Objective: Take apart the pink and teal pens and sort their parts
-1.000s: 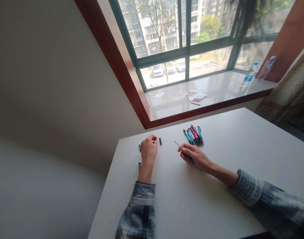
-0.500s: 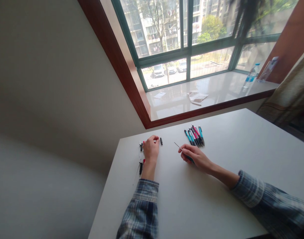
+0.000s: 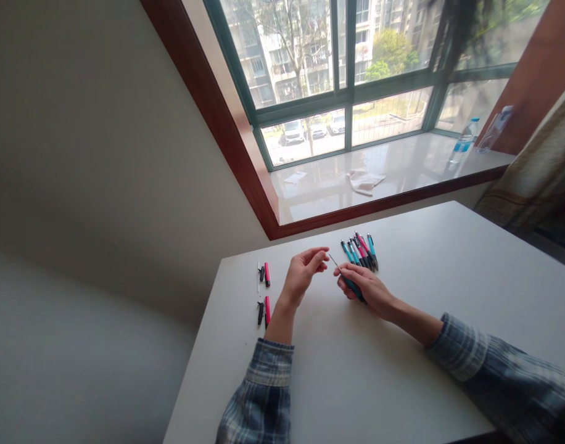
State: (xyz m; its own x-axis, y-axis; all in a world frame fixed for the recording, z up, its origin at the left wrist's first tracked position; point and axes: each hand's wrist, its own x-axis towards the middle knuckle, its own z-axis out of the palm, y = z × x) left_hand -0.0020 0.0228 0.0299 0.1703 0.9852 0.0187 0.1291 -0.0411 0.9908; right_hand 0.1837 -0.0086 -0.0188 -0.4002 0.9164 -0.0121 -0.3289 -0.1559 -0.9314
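Note:
My right hand (image 3: 363,287) is closed around a teal pen (image 3: 354,290). From the pen's front end a thin refill (image 3: 334,261) sticks out toward my left hand. My left hand (image 3: 305,271) is closed in a pinch, its fingertips close to the refill's tip; what they hold, if anything, is too small to make out. Left of it lie an upper pink pen barrel (image 3: 267,274), a black pen part (image 3: 262,274) and a thin pale refill (image 3: 258,277). Nearer, beside my left wrist, are another pink barrel (image 3: 267,308) and a black clip part (image 3: 260,312).
Several teal and pink pens (image 3: 362,251) lie in a bunch on the white table (image 3: 379,382), just beyond my right hand. Behind the table, a cloth (image 3: 366,182) and two bottles (image 3: 465,143) rest on the windowsill. A wall stands at the left.
My left hand has moved right, from the loose parts to the refill's tip. The pink barrels beneath it now show. The small black piece beside its fingers is no longer visible.

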